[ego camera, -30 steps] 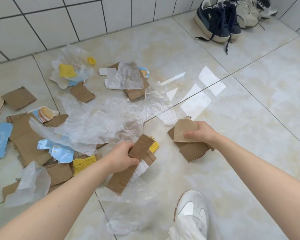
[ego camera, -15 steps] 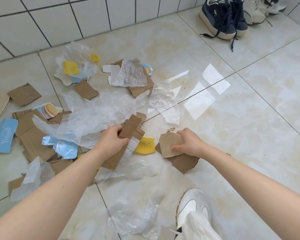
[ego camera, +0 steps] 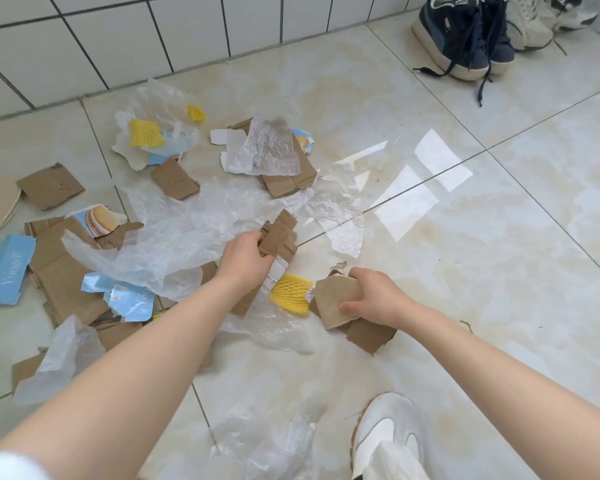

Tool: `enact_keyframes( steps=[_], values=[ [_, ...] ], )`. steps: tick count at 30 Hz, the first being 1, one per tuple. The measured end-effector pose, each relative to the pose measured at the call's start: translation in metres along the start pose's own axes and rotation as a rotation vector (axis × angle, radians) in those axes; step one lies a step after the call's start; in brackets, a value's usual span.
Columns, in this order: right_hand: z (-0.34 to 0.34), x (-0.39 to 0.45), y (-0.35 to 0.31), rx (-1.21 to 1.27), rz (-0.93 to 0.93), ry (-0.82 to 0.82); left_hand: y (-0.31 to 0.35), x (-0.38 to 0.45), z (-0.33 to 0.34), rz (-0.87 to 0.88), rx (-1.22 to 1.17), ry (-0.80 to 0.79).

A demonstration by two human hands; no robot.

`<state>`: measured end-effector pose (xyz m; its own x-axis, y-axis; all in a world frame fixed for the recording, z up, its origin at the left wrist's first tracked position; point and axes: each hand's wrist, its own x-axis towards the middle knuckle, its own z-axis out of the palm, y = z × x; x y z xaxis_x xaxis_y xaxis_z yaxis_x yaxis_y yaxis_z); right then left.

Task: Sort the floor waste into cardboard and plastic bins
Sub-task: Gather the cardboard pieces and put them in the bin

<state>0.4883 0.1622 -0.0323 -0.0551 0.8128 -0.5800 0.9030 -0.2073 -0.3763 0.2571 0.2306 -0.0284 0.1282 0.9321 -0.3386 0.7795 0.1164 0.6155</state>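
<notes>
My left hand (ego camera: 245, 258) grips a long brown cardboard strip (ego camera: 279, 233) with a white label, lifted off the tiled floor. My right hand (ego camera: 374, 299) holds a tan cardboard piece (ego camera: 335, 297) on top of a darker torn cardboard piece (ego camera: 368, 336). A yellow foam net (ego camera: 290, 294) lies between the two hands. A large sheet of clear plastic film (ego camera: 174, 244) spreads to the left of my left hand. More brown cardboard pieces (ego camera: 63, 275) and blue wrappers (ego camera: 6, 271) litter the floor at left.
Another cardboard piece under crinkled plastic (ego camera: 274, 150) lies farther back, near a plastic bag with yellow foam (ego camera: 144, 133). Dark blue shoes (ego camera: 465, 39) stand at the back right by the tiled wall. My white shoe (ego camera: 387, 434) is at the bottom. No bins are in view.
My left hand has lifted the cardboard strip up and away from me. The right hand with its cardboard has shifted slightly toward the yellow foam net, now fully uncovered.
</notes>
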Motion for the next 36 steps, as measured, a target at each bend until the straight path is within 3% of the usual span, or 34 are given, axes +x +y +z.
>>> enact_keyframes(
  steps=[9,18,23,27,33,36],
  values=[
    [-0.003,0.009,-0.004,0.019,-0.045,-0.046,0.003,0.024,0.003,-0.054,0.082,-0.015],
    [-0.020,-0.009,-0.012,0.108,-0.037,-0.042,0.005,0.008,-0.031,-0.125,-0.347,0.001],
    [-0.052,-0.036,-0.027,0.342,-0.005,0.107,-0.009,-0.020,-0.050,-0.122,-0.389,0.109],
    [-0.051,-0.051,-0.061,0.567,-0.048,0.082,-0.030,-0.044,-0.041,-0.169,-0.356,0.132],
    [0.024,-0.038,-0.100,0.191,-0.094,-0.111,-0.052,-0.076,-0.029,-0.216,-0.339,0.188],
    [0.051,-0.041,-0.113,0.165,-0.106,-0.192,-0.063,-0.084,-0.032,-0.206,-0.358,0.225]
  ],
)
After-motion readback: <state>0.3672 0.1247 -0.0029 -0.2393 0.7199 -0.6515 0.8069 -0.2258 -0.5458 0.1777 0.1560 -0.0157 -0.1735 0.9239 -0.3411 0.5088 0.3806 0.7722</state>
